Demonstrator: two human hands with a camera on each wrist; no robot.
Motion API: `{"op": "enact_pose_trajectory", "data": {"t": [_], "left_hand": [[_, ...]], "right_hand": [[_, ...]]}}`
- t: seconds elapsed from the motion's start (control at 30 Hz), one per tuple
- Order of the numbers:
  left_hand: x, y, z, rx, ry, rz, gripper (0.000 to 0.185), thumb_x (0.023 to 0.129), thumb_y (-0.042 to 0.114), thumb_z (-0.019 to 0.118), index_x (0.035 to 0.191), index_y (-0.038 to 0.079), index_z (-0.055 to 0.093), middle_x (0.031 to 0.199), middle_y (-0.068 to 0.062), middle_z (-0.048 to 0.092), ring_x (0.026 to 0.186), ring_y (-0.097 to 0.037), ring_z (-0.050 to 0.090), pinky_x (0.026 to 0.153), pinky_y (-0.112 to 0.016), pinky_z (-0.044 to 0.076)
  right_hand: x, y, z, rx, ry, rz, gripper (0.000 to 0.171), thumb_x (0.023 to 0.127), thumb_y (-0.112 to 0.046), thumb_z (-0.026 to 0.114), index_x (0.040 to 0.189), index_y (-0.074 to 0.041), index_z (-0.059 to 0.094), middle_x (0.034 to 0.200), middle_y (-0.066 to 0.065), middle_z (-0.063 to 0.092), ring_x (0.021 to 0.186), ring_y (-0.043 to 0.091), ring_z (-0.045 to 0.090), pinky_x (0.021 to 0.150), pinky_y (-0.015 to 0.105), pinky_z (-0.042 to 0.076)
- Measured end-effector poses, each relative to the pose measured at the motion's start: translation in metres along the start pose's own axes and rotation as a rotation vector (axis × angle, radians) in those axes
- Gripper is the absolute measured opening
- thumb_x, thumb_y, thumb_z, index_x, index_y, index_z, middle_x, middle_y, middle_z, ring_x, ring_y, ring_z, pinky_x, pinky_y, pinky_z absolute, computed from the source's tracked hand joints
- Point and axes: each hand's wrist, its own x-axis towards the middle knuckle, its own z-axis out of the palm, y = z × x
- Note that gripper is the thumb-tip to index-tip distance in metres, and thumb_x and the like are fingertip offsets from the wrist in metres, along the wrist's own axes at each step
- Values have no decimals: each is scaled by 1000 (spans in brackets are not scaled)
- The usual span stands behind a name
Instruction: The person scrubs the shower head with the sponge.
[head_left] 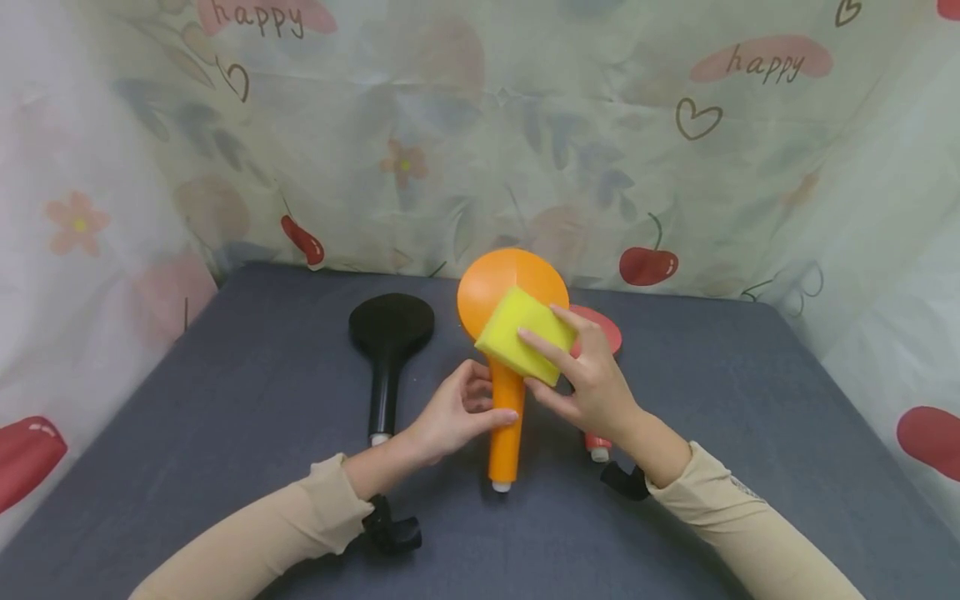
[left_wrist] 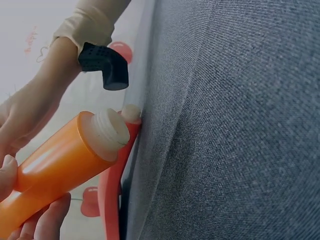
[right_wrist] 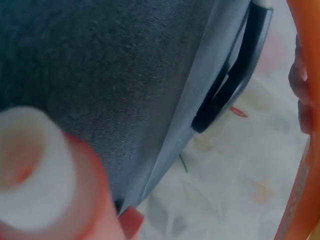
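A grey table (head_left: 712,400) holds a black shower head (head_left: 388,346) and a red one (head_left: 600,333). My left hand (head_left: 457,417) grips the orange shower head's (head_left: 504,350) handle, raised above the table between them; my right hand (head_left: 592,383) pinches a yellow sponge (head_left: 525,333) against its face.

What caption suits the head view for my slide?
Left hand grips orange shower head while right hand presses yellow sponge on it.

A desk (head_left: 750,400) covered in dark grey fabric carries the things. A black shower head (head_left: 388,350) lies flat on it to the left, and a red shower head (head_left: 603,333) lies to the right, both handles pointing toward the person.
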Motion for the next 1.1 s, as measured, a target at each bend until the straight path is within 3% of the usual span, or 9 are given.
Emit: {"op": "enact_pose_trajectory", "data": {"t": [0.1, 0.2, 0.3, 0.4, 0.47, 0.67, 0.73, 0.93, 1.1], "left_hand": [[0, 0, 0, -3, -1, 0, 48, 83, 11, 69, 117, -1, 38, 117, -25, 59, 97, -29, 66, 85, -36, 55], [0, 0, 0, -11, -2, -12, 49, 83, 14, 70, 117, 0, 38, 117, -25, 60, 96, -27, 66, 86, -36, 55], [0, -1, 1, -7, -5, -21, 49, 83, 16, 71, 116, 1, 39, 118, -23, 60, 96, -26, 66, 87, -36, 54], [1, -3, 2, 0, -6, -28, 48, 82, 15, 71, 116, 2, 40, 117, -22, 61, 96, -26, 66, 88, -36, 54], [1, -4, 2, 6, -7, -25, 47, 82, 15, 71, 115, 2, 40, 117, -22, 61, 96, -26, 66, 88, -36, 54], [1, -5, 3, 7, -9, -8, 47, 82, 14, 71, 114, 1, 39, 115, -24, 62, 95, -26, 67, 85, -35, 55], [1, -4, 3, 7, -10, -8, 46, 82, 13, 71, 114, 0, 39, 115, -24, 62, 95, -27, 67, 86, -35, 55], [-2, -2, 3, 31, -9, -19, 46, 83, 16, 70, 114, 1, 40, 116, -23, 62, 96, -27, 65, 87, -36, 54], [-2, -2, 4, 43, -14, -32, 46, 83, 17, 71, 114, 2, 41, 117, -21, 62, 96, -26, 65, 88, -36, 54]], "right_hand": [[0, 6, -1, -8, 26, 11, 44, 93, -46, 47, 125, -18, 56, 129, 29, 41, 116, 41, 41, 88, 52, 39], [2, 18, -5, -20, 80, 126, 45, 93, -45, 48, 126, -15, 56, 130, 30, 39, 115, 42, 39, 85, 52, 37], [7, 29, -9, -19, 128, 260, 41, 89, -31, 58, 126, -12, 55, 130, 30, 38, 116, 43, 37, 83, 51, 37], [10, 33, -10, -3, 138, 328, 46, 82, -16, 64, 127, -11, 55, 131, 29, 38, 118, 42, 36, 84, 50, 38], [11, 31, -10, 12, 126, 319, 46, 81, -15, 65, 126, -11, 55, 132, 29, 38, 118, 42, 36, 85, 50, 38], [10, 19, -9, 26, 46, 172, 48, 92, -46, 50, 125, -12, 57, 133, 30, 38, 116, 44, 38, 82, 52, 39], [12, 20, -10, 25, 39, 165, 48, 91, -46, 51, 124, -12, 57, 133, 29, 38, 117, 44, 38, 83, 54, 40], [22, 35, -13, 39, 81, 347, 43, 83, -15, 65, 125, -9, 56, 133, 29, 37, 119, 41, 36, 88, 53, 39], [29, 35, -13, 66, 70, 402, 43, 83, -13, 65, 125, -9, 56, 134, 27, 37, 120, 40, 35, 88, 52, 39]]}}
